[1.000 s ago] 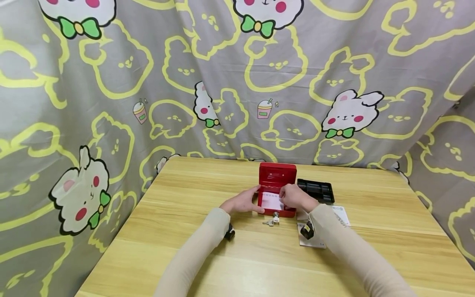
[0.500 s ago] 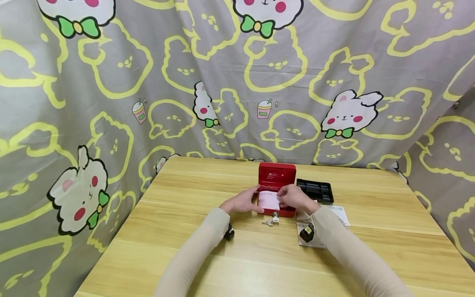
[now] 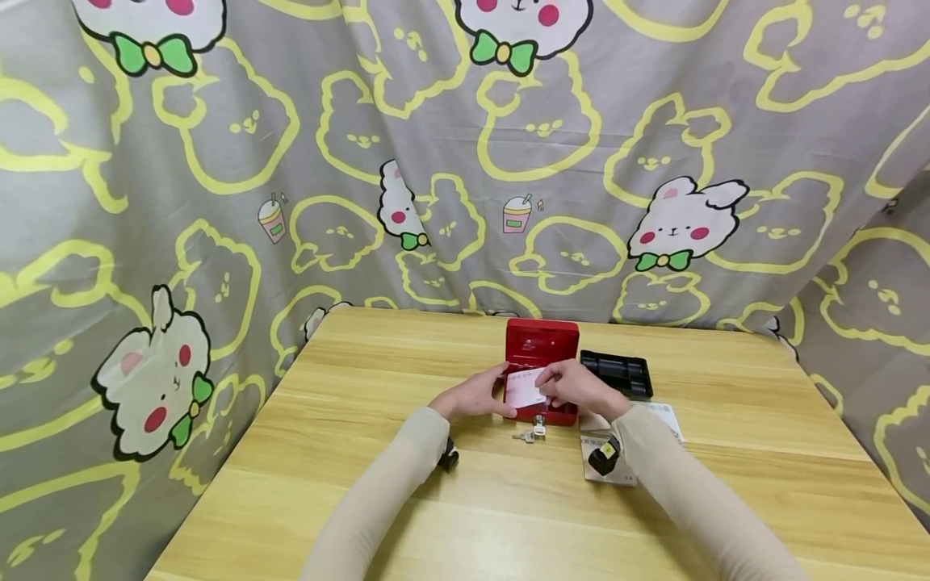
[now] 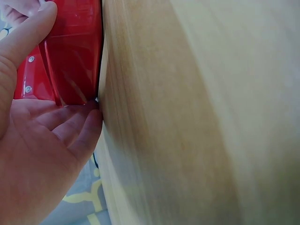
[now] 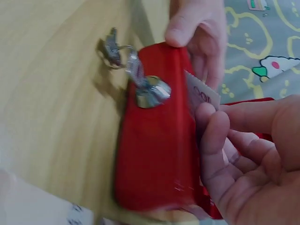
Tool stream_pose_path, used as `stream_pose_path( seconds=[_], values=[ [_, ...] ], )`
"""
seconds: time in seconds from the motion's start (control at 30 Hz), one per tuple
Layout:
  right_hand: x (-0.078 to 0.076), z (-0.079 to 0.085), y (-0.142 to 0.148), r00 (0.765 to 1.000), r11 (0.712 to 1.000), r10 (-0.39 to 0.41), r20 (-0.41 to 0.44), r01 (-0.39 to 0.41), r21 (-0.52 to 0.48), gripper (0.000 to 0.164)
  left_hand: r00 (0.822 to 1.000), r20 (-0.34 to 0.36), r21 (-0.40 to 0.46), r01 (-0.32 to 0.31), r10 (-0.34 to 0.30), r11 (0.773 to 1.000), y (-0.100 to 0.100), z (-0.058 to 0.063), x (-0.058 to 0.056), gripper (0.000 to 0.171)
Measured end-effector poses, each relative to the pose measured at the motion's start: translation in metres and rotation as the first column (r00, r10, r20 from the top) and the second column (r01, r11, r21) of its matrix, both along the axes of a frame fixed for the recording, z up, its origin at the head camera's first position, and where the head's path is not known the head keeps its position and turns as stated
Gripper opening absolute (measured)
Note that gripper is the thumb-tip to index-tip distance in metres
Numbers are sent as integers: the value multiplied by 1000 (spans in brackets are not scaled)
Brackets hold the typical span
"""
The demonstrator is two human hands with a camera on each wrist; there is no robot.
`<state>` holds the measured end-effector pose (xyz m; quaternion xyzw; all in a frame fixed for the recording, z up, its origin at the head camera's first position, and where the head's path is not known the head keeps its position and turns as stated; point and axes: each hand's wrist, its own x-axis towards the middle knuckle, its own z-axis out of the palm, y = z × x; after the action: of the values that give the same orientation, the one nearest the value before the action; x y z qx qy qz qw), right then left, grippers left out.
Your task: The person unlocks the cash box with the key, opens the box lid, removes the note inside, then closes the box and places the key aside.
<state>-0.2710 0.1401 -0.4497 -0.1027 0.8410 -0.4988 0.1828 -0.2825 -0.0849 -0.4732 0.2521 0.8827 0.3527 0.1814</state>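
This is a small booth-like corner around a wooden table (image 3: 465, 516); whether it stands in a home, a studio or an office cannot be told. A grey curtain (image 3: 446, 105), printed with yellow outlines, cartoon animals (image 3: 686, 222) and drink cups (image 3: 517, 214), hangs behind the table and along its left and right sides, hiding the room beyond.

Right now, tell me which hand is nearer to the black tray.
Right. The right hand pinches a banknote at the red box, just left of the black tray; the left hand holds the box's left side, farther from the tray.
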Motion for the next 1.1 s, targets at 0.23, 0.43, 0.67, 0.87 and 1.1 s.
stream_pose_path(
  seconds=[0.23,0.43,0.67,0.87,1.1],
  values=[
    [7,25,20,999,999,30,-15,-31,-29,13,1000,15,16,-2,2,1000,0,0,0,100],
    [19,49,42,996,996,62,-71,-66,-54,16,1000,22,11,-17,17,1000,0,0,1,100],
    [30,66,74,992,995,62,-113,-71,-76,19,999,22,9,-26,26,1000,0,-1,1,101],
    [41,70,101,993,996,48,-108,-56,-75,22,998,50,29,-34,32,999,0,0,2,101],
    [62,74,137,986,993,96,-133,-105,-57,23,998,50,17,-34,33,999,1,2,3,101]
  ],
)
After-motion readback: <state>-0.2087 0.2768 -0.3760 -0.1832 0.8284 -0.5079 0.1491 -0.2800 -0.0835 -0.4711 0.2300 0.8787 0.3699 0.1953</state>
